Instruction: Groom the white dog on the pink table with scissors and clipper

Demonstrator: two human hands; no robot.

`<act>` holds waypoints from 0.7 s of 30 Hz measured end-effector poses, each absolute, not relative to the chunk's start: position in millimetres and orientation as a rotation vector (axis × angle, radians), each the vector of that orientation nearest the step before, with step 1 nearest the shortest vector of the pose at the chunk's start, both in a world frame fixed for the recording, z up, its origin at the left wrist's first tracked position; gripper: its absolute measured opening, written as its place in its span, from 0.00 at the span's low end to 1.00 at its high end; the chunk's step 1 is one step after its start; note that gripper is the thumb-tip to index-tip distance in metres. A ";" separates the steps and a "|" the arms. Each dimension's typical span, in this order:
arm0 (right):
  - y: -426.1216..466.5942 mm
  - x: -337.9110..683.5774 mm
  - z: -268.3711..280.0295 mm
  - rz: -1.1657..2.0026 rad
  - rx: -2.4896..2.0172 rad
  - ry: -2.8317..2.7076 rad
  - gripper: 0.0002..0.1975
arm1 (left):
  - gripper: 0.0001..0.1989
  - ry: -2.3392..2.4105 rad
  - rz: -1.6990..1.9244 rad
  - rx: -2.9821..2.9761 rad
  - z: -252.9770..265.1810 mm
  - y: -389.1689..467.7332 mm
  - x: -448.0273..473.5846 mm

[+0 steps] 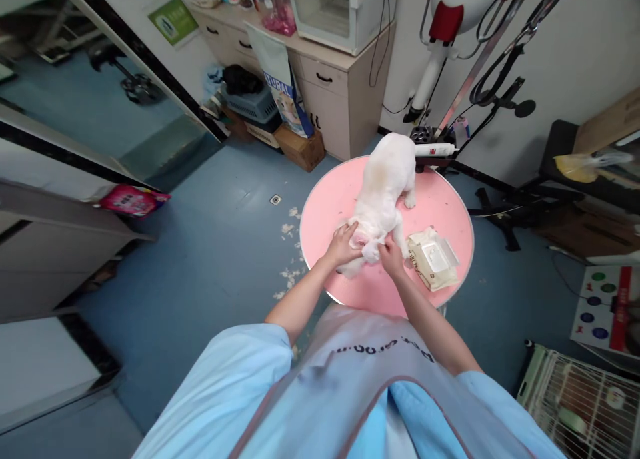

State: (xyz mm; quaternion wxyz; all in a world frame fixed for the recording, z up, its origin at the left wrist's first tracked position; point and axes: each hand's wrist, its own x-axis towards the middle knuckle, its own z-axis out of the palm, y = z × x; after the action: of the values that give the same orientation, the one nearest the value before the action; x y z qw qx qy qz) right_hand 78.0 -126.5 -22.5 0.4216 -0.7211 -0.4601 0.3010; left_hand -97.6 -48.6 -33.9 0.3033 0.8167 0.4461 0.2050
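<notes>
A white, short-clipped dog (387,172) stands on a round pink table (327,192), its head lowered toward me. My left hand (344,246) is closed at the dog's head, fingers around an ear whose pink inner side shows. Close by on the other side, my right hand (391,256) is pinched beside the head. A small white piece lies by its fingertips; I cannot tell whether it is a wipe or part of the dog. Right of the dog, a pack of wet wipes (434,259) lies on the table with its lid up.
Behind the table stand a dryer (433,46) on a stand and a cabinet (325,86). A food bag (285,86) leans on the cabinet above a cardboard box (300,147). A wire cage (585,399) sits at the lower right, a pink package (133,199) at the left.
</notes>
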 end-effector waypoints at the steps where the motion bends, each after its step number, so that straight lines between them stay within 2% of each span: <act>1: -135.5 81.6 -22.8 0.767 -1.818 -1.072 0.12 | 0.48 1.186 0.546 2.160 -33.2 -49.9 -97.7; 6: -164.5 77.4 -9.8 0.772 -1.716 -1.149 0.10 | 0.49 1.144 0.574 2.182 -33.9 -53.5 -96.4; 11: -144.2 46.9 -6.9 0.569 -1.714 -1.530 0.14 | 0.40 1.163 0.544 2.186 -37.4 -52.9 -95.2; 21: -134.1 37.9 -1.9 0.523 -2.288 -1.792 0.17 | 0.47 1.206 0.570 2.189 -40.9 -58.3 -92.2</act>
State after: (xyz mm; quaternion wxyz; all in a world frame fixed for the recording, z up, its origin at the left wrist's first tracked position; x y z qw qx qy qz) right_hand 37.9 -134.1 -1.9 0.0943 -0.7713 -0.6042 0.1763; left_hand -92.2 -58.3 -40.9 0.2850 0.8186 0.4508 0.2131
